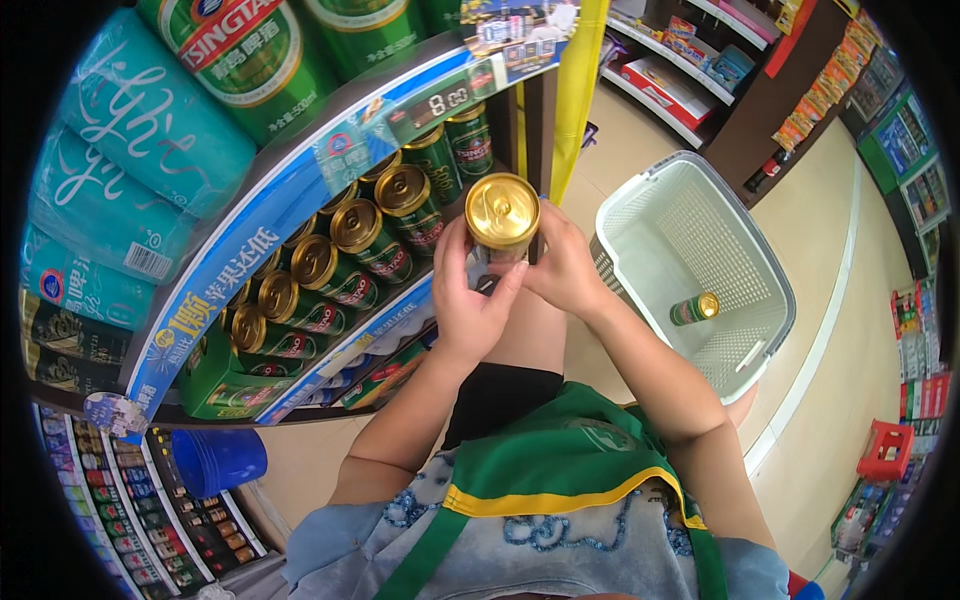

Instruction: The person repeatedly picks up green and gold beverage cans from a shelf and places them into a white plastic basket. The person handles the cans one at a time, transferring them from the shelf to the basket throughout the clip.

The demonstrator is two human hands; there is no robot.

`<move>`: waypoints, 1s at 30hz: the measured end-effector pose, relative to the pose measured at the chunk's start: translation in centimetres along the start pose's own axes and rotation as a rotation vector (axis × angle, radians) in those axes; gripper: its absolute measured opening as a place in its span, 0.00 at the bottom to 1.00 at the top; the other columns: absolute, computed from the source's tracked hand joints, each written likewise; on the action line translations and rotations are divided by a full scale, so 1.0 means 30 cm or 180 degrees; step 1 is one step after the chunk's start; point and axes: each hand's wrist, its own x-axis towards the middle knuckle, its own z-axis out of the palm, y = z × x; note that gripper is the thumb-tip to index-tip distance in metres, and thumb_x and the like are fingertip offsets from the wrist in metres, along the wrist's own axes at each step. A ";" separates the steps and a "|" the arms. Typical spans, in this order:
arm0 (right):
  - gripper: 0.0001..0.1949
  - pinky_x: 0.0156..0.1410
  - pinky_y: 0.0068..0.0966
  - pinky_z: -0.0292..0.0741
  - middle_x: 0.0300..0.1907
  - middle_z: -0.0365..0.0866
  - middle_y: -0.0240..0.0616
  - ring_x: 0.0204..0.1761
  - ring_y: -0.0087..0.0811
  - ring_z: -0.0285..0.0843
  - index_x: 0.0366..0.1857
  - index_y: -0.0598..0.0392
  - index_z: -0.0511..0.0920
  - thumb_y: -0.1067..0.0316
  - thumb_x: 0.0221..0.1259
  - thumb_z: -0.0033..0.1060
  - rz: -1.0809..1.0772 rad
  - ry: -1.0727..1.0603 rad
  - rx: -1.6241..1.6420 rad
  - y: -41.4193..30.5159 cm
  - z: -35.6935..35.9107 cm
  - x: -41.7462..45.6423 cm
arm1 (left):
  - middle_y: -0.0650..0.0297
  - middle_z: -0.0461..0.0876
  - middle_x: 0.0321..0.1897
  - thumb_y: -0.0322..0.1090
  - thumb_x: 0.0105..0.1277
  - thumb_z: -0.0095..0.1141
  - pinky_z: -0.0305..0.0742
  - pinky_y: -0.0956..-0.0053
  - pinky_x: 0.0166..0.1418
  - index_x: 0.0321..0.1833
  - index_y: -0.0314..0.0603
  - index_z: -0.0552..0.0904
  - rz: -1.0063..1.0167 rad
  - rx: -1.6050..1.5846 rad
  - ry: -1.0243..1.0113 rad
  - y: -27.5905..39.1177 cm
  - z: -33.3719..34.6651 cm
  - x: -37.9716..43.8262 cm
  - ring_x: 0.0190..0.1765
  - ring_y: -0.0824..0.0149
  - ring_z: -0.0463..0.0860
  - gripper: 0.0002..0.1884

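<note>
A drink can with a gold lid [502,210] stands upright between my two hands, in front of the shelf edge. My left hand [472,292] holds it from the left, and my right hand [559,262] touches its right side and lower part; the can's side is mostly hidden. Left of my hands, green Tsingtao beer cans [356,225] with gold lids stand in rows on a shelf, beside a green beer carton [217,382]. To my right is a pale perforated plastic basket [675,180] with one small green can [694,308] lying inside it.
Above the cans runs a shelf edge with a blue price strip [247,217], holding large green cans and teal shrink-wrapped packs [127,150]. A yellow post cover [577,97] stands ahead. Blue buckets [219,459] are at lower left, a red stool [885,450] at far right.
</note>
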 end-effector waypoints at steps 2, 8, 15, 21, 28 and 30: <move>0.36 0.56 0.38 0.76 0.50 0.80 0.52 0.54 0.53 0.78 0.55 0.61 0.74 0.62 0.36 0.82 -0.0029 -0.0038 0.0240 0.032 0.031 0.048 | 0.40 0.66 0.65 0.34 0.57 0.69 0.66 0.57 0.69 0.71 0.26 0.60 0.0097 0.0226 0.0044 -0.008 0.003 -0.004 0.66 0.45 0.70 0.42; 0.37 0.56 0.37 0.77 0.50 0.79 0.52 0.53 0.52 0.79 0.55 0.63 0.74 0.62 0.36 0.82 0.0021 -0.0064 0.0088 0.081 0.086 0.130 | 0.44 0.52 0.74 0.29 0.60 0.65 0.61 0.57 0.75 0.77 0.30 0.49 0.0100 0.0562 -0.0025 -0.040 0.016 -0.023 0.74 0.50 0.61 0.47; 0.35 0.57 0.36 0.76 0.52 0.79 0.53 0.54 0.52 0.79 0.56 0.65 0.75 0.63 0.38 0.80 0.0345 -0.0268 0.0167 0.106 0.115 0.184 | 0.41 0.48 0.76 0.32 0.60 0.65 0.57 0.56 0.76 0.78 0.30 0.46 -0.0025 0.0696 -0.0119 -0.071 0.032 -0.045 0.76 0.47 0.57 0.49; 0.31 0.51 0.33 0.76 0.44 0.78 0.49 0.45 0.43 0.78 0.51 0.65 0.76 0.64 0.39 0.81 0.0351 -0.0332 0.0191 0.137 0.146 0.195 | 0.38 0.46 0.76 0.32 0.59 0.66 0.56 0.55 0.76 0.78 0.30 0.45 -0.0100 0.0761 -0.0135 -0.097 0.040 -0.064 0.77 0.44 0.55 0.50; 0.33 0.47 0.32 0.76 0.42 0.78 0.49 0.40 0.41 0.78 0.52 0.67 0.76 0.63 0.39 0.82 0.0261 -0.0517 0.0199 0.153 0.143 0.210 | 0.37 0.43 0.77 0.32 0.59 0.66 0.56 0.54 0.76 0.78 0.31 0.45 -0.0215 0.0802 -0.0192 -0.095 0.042 -0.079 0.78 0.43 0.52 0.51; 0.34 0.49 0.32 0.76 0.44 0.79 0.50 0.42 0.43 0.79 0.53 0.67 0.76 0.63 0.39 0.82 0.0382 -0.0586 0.0225 0.152 0.140 0.213 | 0.38 0.43 0.77 0.32 0.59 0.66 0.56 0.53 0.76 0.78 0.31 0.45 -0.0243 0.0782 -0.0212 -0.097 0.041 -0.084 0.78 0.44 0.52 0.51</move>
